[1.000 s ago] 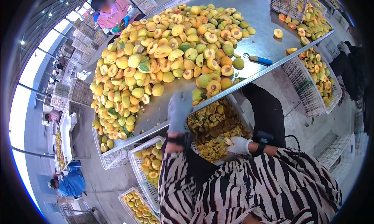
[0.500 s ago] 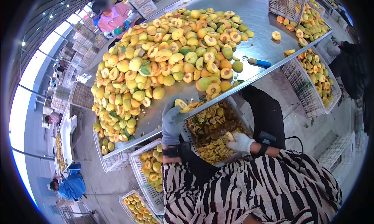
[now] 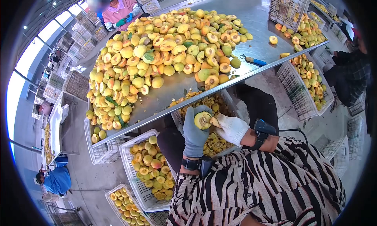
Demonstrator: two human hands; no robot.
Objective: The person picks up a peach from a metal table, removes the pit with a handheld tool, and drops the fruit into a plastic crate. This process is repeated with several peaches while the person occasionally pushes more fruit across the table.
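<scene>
- A broad, silvery metal table (image 3: pixel 257 37) spans my view from nine o'clock over twelve to two.
- On it, from ten to one o'clock, lies a big heap of yellow-orange fruit (image 3: pixel 157 49), many pieces halved, a few green leaves among them.
- At seven o'clock, a white, slotted plastic crate (image 3: pixel 132 178) holds more fruit; another pale crate (image 3: pixel 288 88), piled with halves, stands between two and three.
- At five o'clock, just below the table's edge and partly behind my hands, an open crate (image 3: pixel 231 104) holds yellow and brown fruit scraps (image 3: pixel 214 144).
- At eleven o'clock, across the heap, a person in a pink top (image 3: pixel 119 13) has both gloved hands together.
- My left hand (image 3: pixel 195 133), in a grey knit glove, is curled around a fruit half, cut face showing.
- My right hand (image 3: pixel 234 129), in a white knit glove, is closed on a slim tan tool, mostly hidden by my fingers.
- At two o'clock, a blue-handled tool (image 3: pixel 257 61) lies on the metal.
- The yellow-green fruit half (image 3: pixel 202 120) sits near my view's centre, the tan tool (image 3: pixel 215 122) meeting its cut face.
</scene>
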